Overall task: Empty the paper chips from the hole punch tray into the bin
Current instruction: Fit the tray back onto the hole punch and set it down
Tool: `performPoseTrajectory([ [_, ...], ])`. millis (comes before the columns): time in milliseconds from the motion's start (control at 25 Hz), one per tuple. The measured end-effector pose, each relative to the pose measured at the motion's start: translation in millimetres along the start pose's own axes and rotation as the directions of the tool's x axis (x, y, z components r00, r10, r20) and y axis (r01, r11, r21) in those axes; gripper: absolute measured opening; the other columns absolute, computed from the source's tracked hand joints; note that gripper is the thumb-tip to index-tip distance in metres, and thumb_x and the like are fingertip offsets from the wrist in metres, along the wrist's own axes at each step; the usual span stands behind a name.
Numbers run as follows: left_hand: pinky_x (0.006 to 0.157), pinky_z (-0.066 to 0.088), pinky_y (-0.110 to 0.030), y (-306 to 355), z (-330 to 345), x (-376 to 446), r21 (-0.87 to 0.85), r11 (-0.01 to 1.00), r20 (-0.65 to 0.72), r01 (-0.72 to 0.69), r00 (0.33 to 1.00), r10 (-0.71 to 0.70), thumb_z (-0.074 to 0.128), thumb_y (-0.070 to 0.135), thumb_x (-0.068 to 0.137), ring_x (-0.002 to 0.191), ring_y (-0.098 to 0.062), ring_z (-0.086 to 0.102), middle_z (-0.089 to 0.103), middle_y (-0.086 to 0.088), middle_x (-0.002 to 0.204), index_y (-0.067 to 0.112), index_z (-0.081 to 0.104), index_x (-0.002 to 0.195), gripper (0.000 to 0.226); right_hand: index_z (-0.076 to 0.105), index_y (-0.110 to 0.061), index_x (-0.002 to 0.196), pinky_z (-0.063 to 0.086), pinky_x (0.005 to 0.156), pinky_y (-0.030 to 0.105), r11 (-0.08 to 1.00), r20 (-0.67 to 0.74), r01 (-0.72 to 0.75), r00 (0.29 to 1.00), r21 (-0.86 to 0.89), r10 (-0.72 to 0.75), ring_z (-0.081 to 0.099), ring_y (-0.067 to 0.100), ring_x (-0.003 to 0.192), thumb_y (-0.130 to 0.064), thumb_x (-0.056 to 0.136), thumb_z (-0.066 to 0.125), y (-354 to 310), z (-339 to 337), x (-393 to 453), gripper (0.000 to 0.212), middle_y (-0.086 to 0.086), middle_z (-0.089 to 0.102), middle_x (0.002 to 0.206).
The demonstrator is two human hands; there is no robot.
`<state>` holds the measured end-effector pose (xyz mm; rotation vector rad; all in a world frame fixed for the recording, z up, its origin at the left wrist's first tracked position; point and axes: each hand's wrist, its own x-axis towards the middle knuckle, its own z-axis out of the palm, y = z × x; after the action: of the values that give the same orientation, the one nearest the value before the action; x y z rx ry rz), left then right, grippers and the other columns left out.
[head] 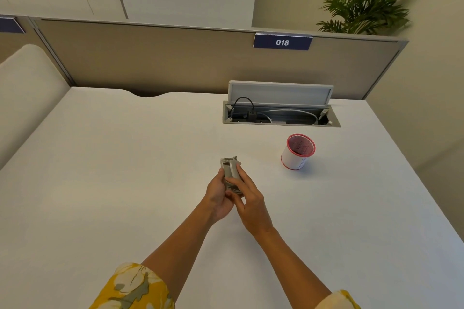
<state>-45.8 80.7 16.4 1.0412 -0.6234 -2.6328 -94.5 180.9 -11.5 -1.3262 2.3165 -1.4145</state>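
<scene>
Above the desk (125, 158) | left hand (218, 194) and right hand (247, 198) both clasp hole punch (231, 172) | likely rigid, light metal; grip body sides, keep tray level | bin (298, 152) near, right

Count, head view:

- Hands: 2 — left hand (219, 195), right hand (251, 199).
- Hole punch (231, 170): 1, grey metal.
- Bin (297, 153): 1 (small white cup with red rims).
- Table (125, 170): 1, white.
- Cable box (281, 108) recessed in the table: 1, with 1 raised lid.
- Cables inside it: 2 made out — one black, one white (any others cannot be told).
- Number plate (282, 42) reading 018: 1; a second blue plate (10, 24) shows at the far left edge.
- Potted plant (369, 2): 1.
- Patterned yellow sleeves: 2.
</scene>
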Motion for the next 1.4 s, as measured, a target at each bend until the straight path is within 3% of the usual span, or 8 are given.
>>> performPoseTrajectory([
  [200, 0.089, 0.054, -0.042, -1, 3, -5, 0.111, 0.993, 0.069, -0.036, 0.997, 0.028, 0.036, 0.039, 0.105, 0.105, -0.028, 0.064, 0.067, -0.015, 0.116, 0.015, 0.057, 0.136, 0.045, 0.052, -0.027, 0.137, 0.046, 0.106, 0.03, 0.991, 0.051, 0.007, 0.999, 0.133, -0.014, 0.046, 0.006, 0.132, -0.015, 0.089, 0.068, 5, -14, 6, 0.052, -0.011, 0.047, 0.147],
  [320, 0.093, 0.055, -0.043, -1, 1, -5, 0.24, 0.965, 0.102, -0.106, 0.991, 0.084, 0.039, 0.038, 0.104, 0.108, -0.028, 0.066, 0.066, -0.014, 0.124, 0.019, 0.057, 0.136, 0.041, 0.048, -0.031, 0.138, 0.045, 0.103, 0.021, 0.996, 0.067, -0.001, 0.998, 0.089, -0.005, 0.05, 0.007, 0.126, -0.029, 0.087, 0.07, 5, -25, 9, 0.056, -0.011, 0.054, 0.139],
  [480, 0.101, 0.049, -0.045, 4, -4, -7, 0.41, 0.899, 0.149, -0.151, 0.984, 0.097, 0.037, 0.036, 0.105, 0.112, -0.025, 0.068, 0.067, -0.011, 0.126, 0.027, 0.056, 0.133, 0.035, 0.061, -0.026, 0.115, 0.05, 0.093, 0.02, 0.903, -0.157, -0.243, 0.936, 0.355, 0.314, 0.061, 0.009, 0.112, -0.027, 0.097, 0.056, 4, -35, 28, 0.02, -0.014, 0.066, 0.116],
  [680, 0.09, 0.055, -0.044, 1, -7, -10, 0.566, 0.817, 0.162, -0.106, 0.987, 0.016, 0.034, 0.042, 0.105, 0.104, -0.027, 0.068, 0.064, -0.014, 0.128, 0.025, 0.054, 0.136, 0.041, 0.07, -0.013, 0.113, 0.057, 0.082, 0.024, 0.796, 0.188, -0.5, 0.866, 0.341, 0.463, 0.069, 0.02, 0.099, -0.026, 0.098, 0.054, 12, -46, 54, 0.025, 0.0, 0.072, 0.105],
  [880, 0.073, 0.055, -0.039, -2, -13, -7, 0.511, 0.859, 0.085, -0.026, 0.996, -0.02, 0.018, 0.053, 0.104, 0.085, -0.026, 0.067, 0.067, -0.015, 0.109, 0.017, 0.056, 0.134, 0.06, 0.073, -0.013, 0.108, 0.059, 0.082, 0.027, 0.717, 0.246, -0.534, 0.845, 0.448, 0.475, 0.071, 0.02, 0.098, -0.01, 0.095, 0.059, 17, -48, 50, 0.02, 0.006, 0.074, 0.107],
  [1080, 0.085, 0.053, -0.045, -4, -12, -6, 0.433, 0.899, 0.059, -0.057, 0.998, 0.035, 0.02, 0.048, 0.106, 0.094, -0.027, 0.062, 0.066, -0.015, 0.116, 0.016, 0.059, 0.132, 0.056, 0.072, -0.015, 0.079, 0.058, 0.069, 0.028, 0.801, -0.008, -0.545, 0.825, 0.246, 0.564, 0.069, 0.017, 0.073, -0.05, 0.081, 0.07, -5, -45, 40, 0.035, 0.0, 0.073, 0.076],
  [1240, 0.094, 0.05, -0.045, -5, -12, -3, 0.393, 0.915, 0.047, -0.094, 0.996, 0.082, 0.021, 0.046, 0.106, 0.105, -0.029, 0.061, 0.067, -0.015, 0.119, 0.019, 0.062, 0.126, 0.053, 0.076, -0.018, 0.079, 0.056, 0.068, 0.026, 0.738, 0.267, -0.638, 0.767, 0.221, 0.584, 0.068, 0.01, 0.074, -0.053, 0.077, 0.073, -16, -45, 38, 0.035, -0.005, 0.074, 0.078],
  [1400, 0.093, 0.049, -0.043, -2, -16, -2, 0.375, 0.922, 0.028, -0.096, 0.995, 0.092, 0.021, 0.046, 0.106, 0.109, -0.027, 0.058, 0.065, -0.013, 0.121, 0.021, 0.062, 0.125, 0.052, 0.078, -0.015, 0.097, 0.05, 0.068, 0.022, 0.725, 0.341, -0.638, 0.763, 0.259, 0.549, 0.066, 0.011, 0.087, -0.042, 0.078, 0.076, -9, -47, 37, 0.033, -0.005, 0.075, 0.093],
])
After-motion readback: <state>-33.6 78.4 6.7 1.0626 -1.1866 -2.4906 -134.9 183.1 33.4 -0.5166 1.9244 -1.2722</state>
